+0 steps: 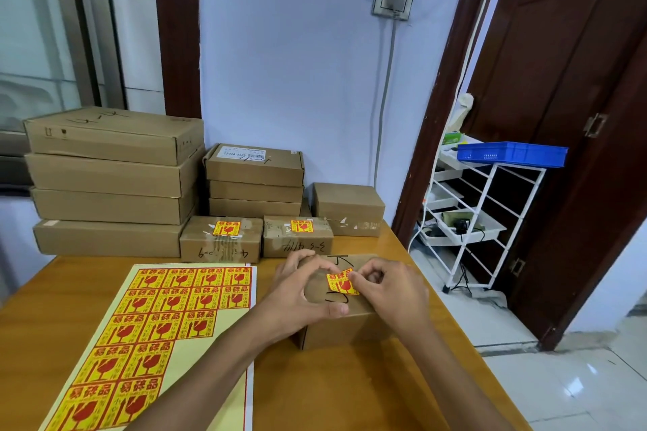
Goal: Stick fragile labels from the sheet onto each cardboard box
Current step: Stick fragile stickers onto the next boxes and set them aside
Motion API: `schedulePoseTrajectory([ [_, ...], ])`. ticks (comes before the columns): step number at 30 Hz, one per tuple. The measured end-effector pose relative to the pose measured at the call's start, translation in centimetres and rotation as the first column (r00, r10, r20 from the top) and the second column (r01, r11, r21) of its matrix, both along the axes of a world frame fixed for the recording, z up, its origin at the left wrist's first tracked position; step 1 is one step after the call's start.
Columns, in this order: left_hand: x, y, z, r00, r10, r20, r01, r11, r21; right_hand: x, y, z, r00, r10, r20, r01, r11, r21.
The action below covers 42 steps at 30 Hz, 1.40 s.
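A yellow-and-red square fragile label is pinched by the right hand over a small brown cardboard box, which is gripped by the left hand.

Eleven cardboard boxes are counted on the worktop: four long flat ones stacked at the left, three mid-sized ones stacked beside them, and four small ones. Three of the small boxes are seen bearing a fragile label. Sixteen labels are counted remaining on the label sheet. Two hands are in view.
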State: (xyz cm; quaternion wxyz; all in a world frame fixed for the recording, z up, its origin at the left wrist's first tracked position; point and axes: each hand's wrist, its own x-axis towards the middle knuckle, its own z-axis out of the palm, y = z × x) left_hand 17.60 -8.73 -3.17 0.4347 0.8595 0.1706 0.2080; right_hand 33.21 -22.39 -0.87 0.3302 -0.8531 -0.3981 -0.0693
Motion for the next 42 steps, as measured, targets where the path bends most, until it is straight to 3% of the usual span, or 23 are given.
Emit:
schedulePoseTrajectory([
  [22, -0.1, 0.4, -0.4, 1.0, -0.021, -0.015, 0.02, 1.0, -0.013, -0.3, -0.2, -0.5, 0.993, 0.068, 0.091, -0.072, 0.996, 0.046],
  [28, 0.1, 0.5, 0.0, 0.998, -0.008, -0.059, 0.008, 1.0, -0.011, 0.3, -0.4, 0.4, 0.977, 0.153, 0.145, -0.135, 0.983, -0.127],
  [31, 1.4, 0.5, 1.8, 0.991, 0.044, -0.123, -0.06, 0.99, -0.125, 1.5, -0.3, 1.2, 0.956, 0.281, 0.079, -0.265, 0.95, -0.166],
  [34, 3.0, 0.4, 2.4, 0.982, 0.111, -0.152, -0.113, 0.994, -0.007, 2.4, -0.1, 0.9, 0.93, 0.361, -0.061, -0.365, 0.928, -0.076],
  [36, 3.3, 0.4, 1.6, 0.985, 0.11, -0.135, -0.114, 0.993, -0.023, 2.7, 0.0, 0.1, 0.905, 0.41, -0.111, -0.411, 0.911, 0.015],
  [42, 2.5, 0.5, 0.3, 0.999, 0.032, -0.004, -0.032, 0.992, -0.124, 2.7, -0.8, -0.7, 0.911, 0.37, -0.182, -0.366, 0.929, 0.055],
])
